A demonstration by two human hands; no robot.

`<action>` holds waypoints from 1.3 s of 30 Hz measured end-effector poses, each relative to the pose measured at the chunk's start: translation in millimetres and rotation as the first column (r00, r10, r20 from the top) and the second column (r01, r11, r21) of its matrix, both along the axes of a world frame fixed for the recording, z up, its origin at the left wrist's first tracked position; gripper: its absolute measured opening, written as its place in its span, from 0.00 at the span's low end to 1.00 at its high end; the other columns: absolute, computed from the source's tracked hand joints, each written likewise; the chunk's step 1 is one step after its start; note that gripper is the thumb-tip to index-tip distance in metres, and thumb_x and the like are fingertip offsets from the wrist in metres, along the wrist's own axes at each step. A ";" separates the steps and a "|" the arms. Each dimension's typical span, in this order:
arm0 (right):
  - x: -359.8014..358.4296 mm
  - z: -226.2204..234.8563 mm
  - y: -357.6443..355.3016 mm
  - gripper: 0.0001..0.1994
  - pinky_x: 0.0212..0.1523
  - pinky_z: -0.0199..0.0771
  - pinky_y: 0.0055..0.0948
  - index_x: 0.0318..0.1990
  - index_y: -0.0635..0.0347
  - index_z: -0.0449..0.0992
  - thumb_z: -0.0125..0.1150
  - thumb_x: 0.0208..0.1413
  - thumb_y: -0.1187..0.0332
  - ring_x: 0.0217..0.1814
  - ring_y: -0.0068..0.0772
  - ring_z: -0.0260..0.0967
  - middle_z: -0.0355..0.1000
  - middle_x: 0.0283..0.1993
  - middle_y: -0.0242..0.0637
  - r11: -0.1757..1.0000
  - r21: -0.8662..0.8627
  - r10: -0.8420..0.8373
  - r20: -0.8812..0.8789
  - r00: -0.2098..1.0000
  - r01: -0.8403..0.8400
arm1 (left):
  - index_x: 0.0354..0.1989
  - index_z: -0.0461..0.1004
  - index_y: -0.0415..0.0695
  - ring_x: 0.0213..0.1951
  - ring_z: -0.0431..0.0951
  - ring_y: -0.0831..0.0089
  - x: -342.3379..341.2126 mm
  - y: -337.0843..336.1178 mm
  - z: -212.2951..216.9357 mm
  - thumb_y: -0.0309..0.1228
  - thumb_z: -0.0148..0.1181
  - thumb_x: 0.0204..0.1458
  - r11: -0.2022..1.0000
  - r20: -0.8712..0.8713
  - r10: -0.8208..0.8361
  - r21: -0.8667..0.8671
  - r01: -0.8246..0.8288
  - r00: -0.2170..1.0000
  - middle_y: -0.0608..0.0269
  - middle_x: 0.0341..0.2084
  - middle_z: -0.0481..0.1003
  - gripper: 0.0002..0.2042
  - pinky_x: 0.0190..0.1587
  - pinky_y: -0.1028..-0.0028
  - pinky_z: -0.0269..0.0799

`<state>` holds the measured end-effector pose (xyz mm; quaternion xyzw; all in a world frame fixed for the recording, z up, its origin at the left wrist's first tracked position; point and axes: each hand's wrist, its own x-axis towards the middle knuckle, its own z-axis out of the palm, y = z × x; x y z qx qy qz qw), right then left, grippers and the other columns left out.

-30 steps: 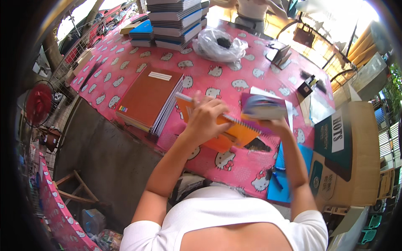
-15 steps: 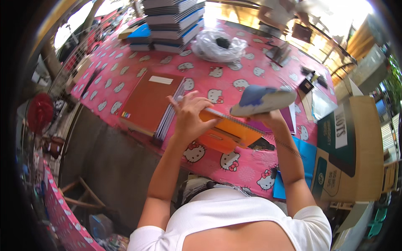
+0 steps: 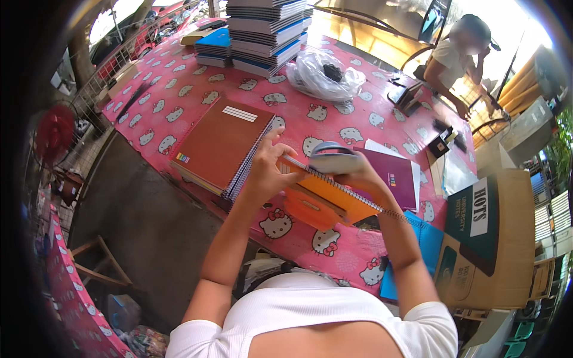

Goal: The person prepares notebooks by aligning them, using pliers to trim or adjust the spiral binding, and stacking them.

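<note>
My left hand (image 3: 268,164) grips the upper left end of a yellow-orange notebook (image 3: 358,206), thumb in front, holding it tilted on edge above the table. Along its top edge runs a dark spiral coil (image 3: 403,216), whose loose end sticks out past the right corner, over my right forearm. My right hand (image 3: 361,173) is closed on a rounded blue-and-grey handheld tool (image 3: 334,162), held against the coiled edge; motion blurs it and its kind is unclear. An orange board (image 3: 307,206) shows below the notebook. Left of my left hand lies a stack of brown spiral notebooks (image 3: 224,146).
A purple notebook (image 3: 397,176) lies beyond my right hand. Blue covers (image 3: 430,238) and a cardboard box (image 3: 513,238) are at the right. Farther back are a tall notebook stack (image 3: 262,45) and a white plastic bag (image 3: 319,77). A person (image 3: 450,65) is at the far right.
The tool in my right hand has come down and left along the notebook's coiled edge. My left hand keeps its hold. The person at the far right is now lower, leaning toward the table.
</note>
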<state>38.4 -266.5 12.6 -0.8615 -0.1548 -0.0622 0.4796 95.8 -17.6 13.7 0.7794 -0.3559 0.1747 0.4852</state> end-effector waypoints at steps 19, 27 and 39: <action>39.7 -2.7 25.6 0.26 0.43 0.72 0.26 0.46 0.63 0.74 0.64 0.31 0.78 0.42 0.24 0.71 0.76 0.41 0.33 0.956 0.294 0.056 -0.117 0.992 -0.019 | 0.49 0.65 0.40 0.42 0.76 0.76 18.5 9.8 -30.2 0.21 0.68 0.44 0.825 -0.458 -0.366 -0.563 0.054 0.810 0.62 0.37 0.75 0.24 0.46 0.76 0.74; 56.3 -8.9 39.0 0.27 0.45 0.73 0.35 0.49 0.57 0.73 0.63 0.33 0.77 0.44 0.35 0.74 0.76 0.38 0.39 0.991 -0.113 -0.093 -0.165 0.982 0.075 | 0.45 0.75 0.38 0.40 0.76 0.78 14.6 24.1 -38.1 0.17 0.64 0.46 0.799 -0.609 -0.363 -0.592 -0.100 0.705 0.63 0.35 0.78 0.15 0.45 0.79 0.74; -194.0 -92.8 -30.1 0.26 0.57 0.63 0.42 0.48 0.65 0.71 0.71 0.42 0.61 0.58 0.51 0.63 0.68 0.52 0.51 0.542 -0.406 -0.783 0.076 0.618 0.736 | 0.36 0.74 0.38 0.38 0.77 0.70 29.5 22.0 -28.5 0.20 0.66 0.45 0.703 -0.311 -0.626 -0.622 0.345 0.715 0.58 0.32 0.78 0.10 0.45 0.70 0.73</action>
